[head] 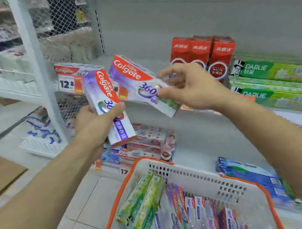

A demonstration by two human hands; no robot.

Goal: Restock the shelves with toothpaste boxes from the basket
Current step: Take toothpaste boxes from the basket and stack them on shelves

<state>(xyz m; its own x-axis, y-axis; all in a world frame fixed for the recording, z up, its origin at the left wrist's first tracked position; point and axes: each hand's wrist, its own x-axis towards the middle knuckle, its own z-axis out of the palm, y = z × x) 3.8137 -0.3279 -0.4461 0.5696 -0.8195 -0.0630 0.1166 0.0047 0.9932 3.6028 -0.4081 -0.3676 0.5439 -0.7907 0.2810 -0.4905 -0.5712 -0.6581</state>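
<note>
White-and-purple cardboard fills both hands: the left hand (pixel 95 121) grips one Colgate 360 toothpaste box (pixel 107 105) nearly upright, and the right hand (pixel 185 86) pinches a second Colgate 360 box (pixel 139 84) tilted above the grey metal shelf (pixel 157 61). Bare shelf lies between the lying Colgate box (pixel 70 68) and the red boxes (pixel 204 53). Below, the orange-rimmed white plastic basket (pixel 196 174) holds more boxes.

Single head-worn wide-angle view, facing forward and down, close to shelf (pixel 214 103)
</note>
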